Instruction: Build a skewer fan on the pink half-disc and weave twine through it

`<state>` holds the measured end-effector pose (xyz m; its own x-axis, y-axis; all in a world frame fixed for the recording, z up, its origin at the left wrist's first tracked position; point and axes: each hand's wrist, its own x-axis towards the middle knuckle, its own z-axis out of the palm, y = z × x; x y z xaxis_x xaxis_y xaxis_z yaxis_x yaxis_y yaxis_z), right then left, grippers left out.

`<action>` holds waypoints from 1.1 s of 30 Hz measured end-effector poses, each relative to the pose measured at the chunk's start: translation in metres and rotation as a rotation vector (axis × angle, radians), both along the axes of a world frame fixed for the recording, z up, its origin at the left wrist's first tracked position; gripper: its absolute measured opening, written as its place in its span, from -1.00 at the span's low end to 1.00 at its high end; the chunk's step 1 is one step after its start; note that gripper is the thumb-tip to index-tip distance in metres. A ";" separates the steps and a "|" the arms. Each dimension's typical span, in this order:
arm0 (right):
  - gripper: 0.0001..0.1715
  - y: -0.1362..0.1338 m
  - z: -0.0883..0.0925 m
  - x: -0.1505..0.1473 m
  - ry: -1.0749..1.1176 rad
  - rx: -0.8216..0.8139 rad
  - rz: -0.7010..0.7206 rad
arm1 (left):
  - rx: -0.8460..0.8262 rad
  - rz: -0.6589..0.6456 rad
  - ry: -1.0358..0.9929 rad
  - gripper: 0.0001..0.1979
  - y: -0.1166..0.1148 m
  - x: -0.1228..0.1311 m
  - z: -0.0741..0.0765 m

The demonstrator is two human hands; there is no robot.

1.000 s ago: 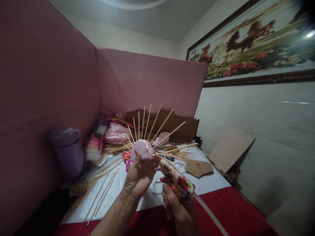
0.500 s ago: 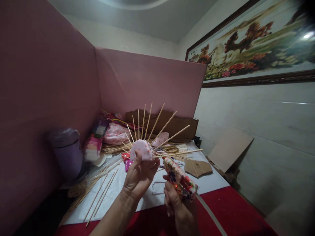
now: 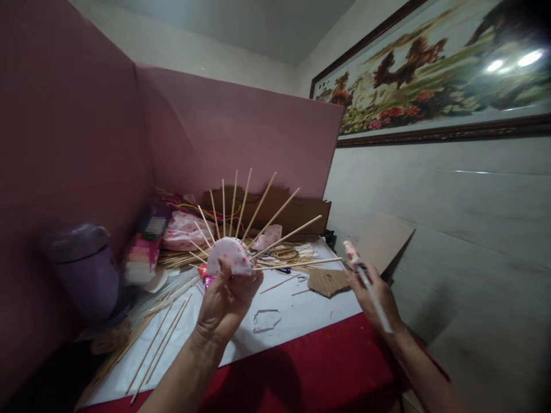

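My left hand (image 3: 226, 301) is raised above the table, closed around a half-round pad covered in pink dotted cloth (image 3: 229, 255). Several thin bamboo sticks (image 3: 262, 215) fan out from that pad, upward and to the right. My right hand (image 3: 373, 292) is out over the table's right edge, closed on a glue gun with a flowered body (image 3: 353, 253); its white cord (image 3: 375, 307) runs back over my fingers. The two hands are well apart.
Loose bamboo sticks (image 3: 159, 335) lie on the white sheet (image 3: 275, 338) over a red cloth (image 3: 327, 367). Cardboard pieces (image 3: 325, 281), pink cloth bundles (image 3: 183, 229) and a purple lidded pot (image 3: 84, 269) stand about. Pink partition boards (image 3: 241, 137) close the left and back.
My right hand has swung the glue gun away from the pad, out to the right. My left hand keeps the stick fan up. The view has shifted right.
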<state>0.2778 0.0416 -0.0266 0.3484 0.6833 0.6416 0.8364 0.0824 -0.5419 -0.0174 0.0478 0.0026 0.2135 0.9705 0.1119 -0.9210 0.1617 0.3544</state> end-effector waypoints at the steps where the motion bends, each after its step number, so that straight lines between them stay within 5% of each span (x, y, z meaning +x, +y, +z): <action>1: -0.61 0.002 -0.006 0.013 -0.083 -0.106 0.018 | 0.005 0.014 0.006 -0.75 0.000 0.000 0.001; 4: -0.62 0.007 -0.026 0.035 -0.350 -0.351 0.086 | 0.002 0.041 0.025 -0.77 -0.002 -0.001 0.004; 9: -0.52 0.011 -0.046 0.041 -0.552 -0.445 0.295 | -0.014 0.051 0.048 -0.77 -0.001 0.000 0.003; 13: -0.52 0.017 -0.045 0.040 -0.587 -0.499 0.321 | -0.015 0.058 0.065 -0.81 0.000 -0.001 0.001; 17: -0.52 0.018 -0.030 0.028 -0.657 -0.450 0.191 | -0.017 0.043 0.075 -0.81 0.000 -0.001 -0.001; 20: -0.65 0.002 -0.009 -0.004 -0.645 -0.263 0.156 | -0.052 0.037 0.093 -0.79 0.001 0.000 -0.002; 22: -0.86 -0.015 0.007 -0.038 -0.493 -0.093 0.279 | -0.071 0.043 0.091 -0.81 0.001 0.001 -0.002; 26: -0.77 -0.041 0.035 -0.113 -0.094 -0.003 0.546 | -0.102 0.046 0.069 -0.85 0.001 0.000 0.000; 33: -0.79 -0.026 0.042 -0.191 0.389 0.096 0.774 | -0.057 -0.026 0.005 -0.76 0.000 -0.004 0.005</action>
